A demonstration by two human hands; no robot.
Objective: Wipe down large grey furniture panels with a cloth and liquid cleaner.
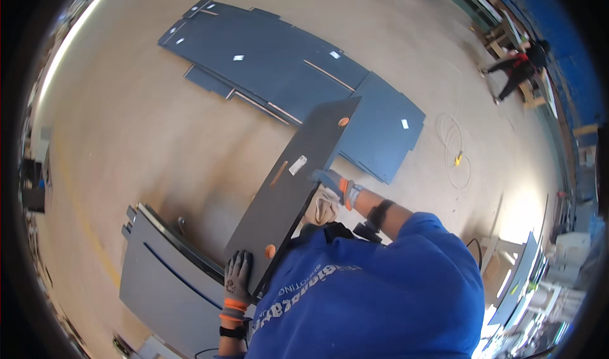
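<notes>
A long dark panel is held tilted across the front of my body, with a white label, a narrow slot and two orange round spots on its face. My left hand, in a grey glove with an orange cuff, grips the panel's near left end. On the long right edge, my right hand, gloved alike, is closed around the panel. A crumpled beige cloth shows just below that hand; whether the fingers also hold it I cannot make out. The fingertips behind the panel are hidden.
Overlapping dark flat panels with white labels lie on the floor ahead. A stack of grey panels stands at left, against the held panel's near end. A coiled pale hose lies at right. Another person is far right.
</notes>
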